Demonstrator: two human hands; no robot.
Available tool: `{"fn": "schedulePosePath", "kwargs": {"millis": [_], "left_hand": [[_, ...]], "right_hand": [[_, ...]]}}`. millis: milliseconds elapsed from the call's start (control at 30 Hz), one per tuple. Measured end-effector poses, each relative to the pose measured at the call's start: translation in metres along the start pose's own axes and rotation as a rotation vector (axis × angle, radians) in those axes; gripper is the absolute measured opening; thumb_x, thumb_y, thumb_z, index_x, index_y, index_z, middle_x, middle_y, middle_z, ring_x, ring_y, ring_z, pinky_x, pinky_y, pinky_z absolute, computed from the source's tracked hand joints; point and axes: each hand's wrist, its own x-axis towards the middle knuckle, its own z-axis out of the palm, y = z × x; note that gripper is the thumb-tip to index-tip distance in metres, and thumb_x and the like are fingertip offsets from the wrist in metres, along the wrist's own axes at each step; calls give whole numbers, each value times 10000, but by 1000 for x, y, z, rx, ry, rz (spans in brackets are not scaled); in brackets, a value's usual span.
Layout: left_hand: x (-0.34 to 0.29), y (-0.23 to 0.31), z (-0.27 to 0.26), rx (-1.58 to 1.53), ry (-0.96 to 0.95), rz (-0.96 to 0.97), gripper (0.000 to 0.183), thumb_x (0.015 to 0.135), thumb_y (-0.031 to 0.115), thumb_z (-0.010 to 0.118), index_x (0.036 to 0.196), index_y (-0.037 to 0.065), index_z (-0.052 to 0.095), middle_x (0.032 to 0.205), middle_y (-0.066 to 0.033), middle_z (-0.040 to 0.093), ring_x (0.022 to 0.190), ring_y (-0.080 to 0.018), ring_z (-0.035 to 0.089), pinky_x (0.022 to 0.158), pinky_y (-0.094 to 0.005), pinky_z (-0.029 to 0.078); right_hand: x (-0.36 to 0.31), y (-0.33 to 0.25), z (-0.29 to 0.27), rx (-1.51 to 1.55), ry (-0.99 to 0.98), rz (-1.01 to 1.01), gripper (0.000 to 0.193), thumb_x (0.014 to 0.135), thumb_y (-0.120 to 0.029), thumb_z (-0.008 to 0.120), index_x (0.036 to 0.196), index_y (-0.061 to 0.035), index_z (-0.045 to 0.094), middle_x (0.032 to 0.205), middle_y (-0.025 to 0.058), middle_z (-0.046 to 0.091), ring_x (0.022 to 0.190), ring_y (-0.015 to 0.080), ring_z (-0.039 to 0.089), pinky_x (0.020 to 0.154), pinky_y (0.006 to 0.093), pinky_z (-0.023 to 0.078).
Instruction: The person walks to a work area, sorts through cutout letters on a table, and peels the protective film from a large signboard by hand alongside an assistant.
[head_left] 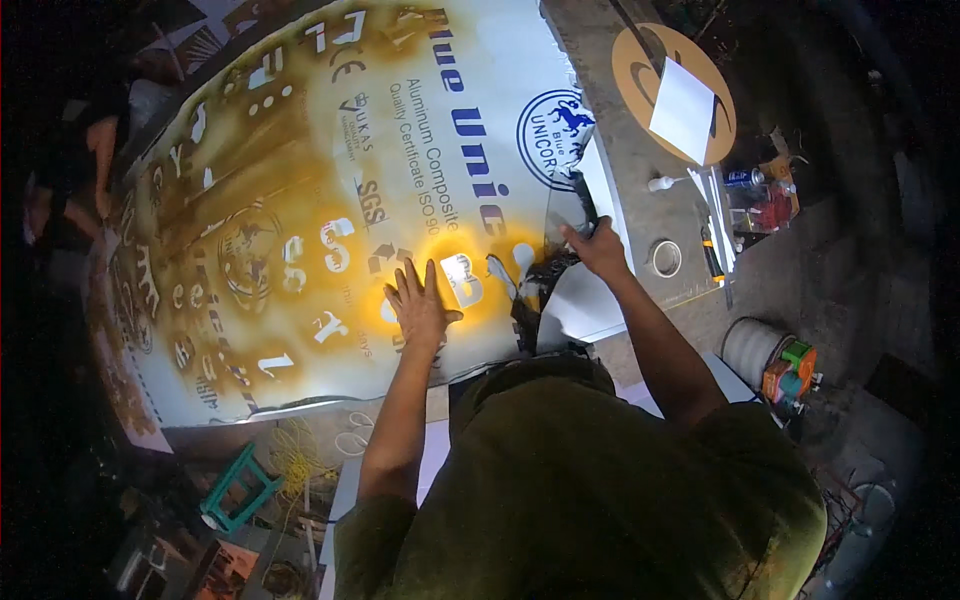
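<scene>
A large white printed film sheet (400,190), sprayed with gold-brown and yellow paint, covers the work surface. Letter- and number-shaped white patches show among the paint. On this sheet, my left hand (422,312) lies flat with fingers spread, beside a white patch (462,281) ringed in bright yellow. Along the sheet's right side the film has a ragged, crumpled black edge (545,275). My right hand (603,250) is at that edge with its fingers curled on the film, some of them hidden. Below it is a bare white panel (590,305).
To the right are a round tan disc (635,75) with white paper (683,110) on it, a tape roll (664,258), a cutter knife (711,257), white strips (716,215) and a blue can (742,178). A green stool (240,490) stands lower left. Another person's arm (103,165) shows far left.
</scene>
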Motion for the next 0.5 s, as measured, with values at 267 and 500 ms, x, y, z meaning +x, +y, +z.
{"fn": "schedulePosePath", "kwargs": {"millis": [267,500], "left_hand": [[6,-7,5,171,-148,0,1208,548,482,839,1495,201,144,1547,-179,78,1414,-371,137,1107,-588,100],[7,-9,7,183,-115,26,1199,559,505,828,1495,194,146,1543,-187,88,1410,-378,141,1094,-601,129]], "right_hand": [[47,-13,30,-94,-239,168,1003,614,-743,669,1049,151,534,994,303,630,957,381,639,819,405,515],[55,-3,81,-363,-160,-46,422,814,-403,570,937,-12,669,982,228,659,918,374,643,785,436,516]]}}
